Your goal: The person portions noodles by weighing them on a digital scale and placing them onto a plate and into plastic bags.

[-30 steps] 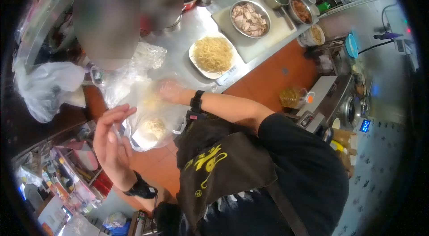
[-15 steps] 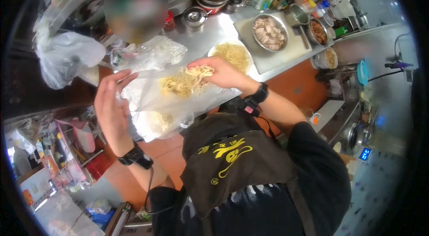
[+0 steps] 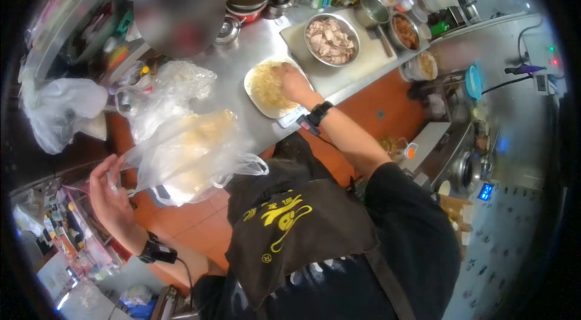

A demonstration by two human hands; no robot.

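Noodles (image 3: 263,89) lie on the plate (image 3: 249,84) on the bench (image 3: 230,78), the right hand (image 3: 295,85) upon them; gathering gently should avoid crushing. Left hand (image 3: 115,203), half curled, is at the plastic bag (image 3: 192,159); whether either hand pinches, I cannot tell.

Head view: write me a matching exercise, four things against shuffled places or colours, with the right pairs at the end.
Things:
1. Right hand
2. Left hand
3. Pale meat
4. Apron

Places or colours:
A. dark brown with yellow print
B. in a metal bowl
C. at the noodles
D. at the edge of the clear bag

Pairs: 1-C, 2-D, 3-B, 4-A
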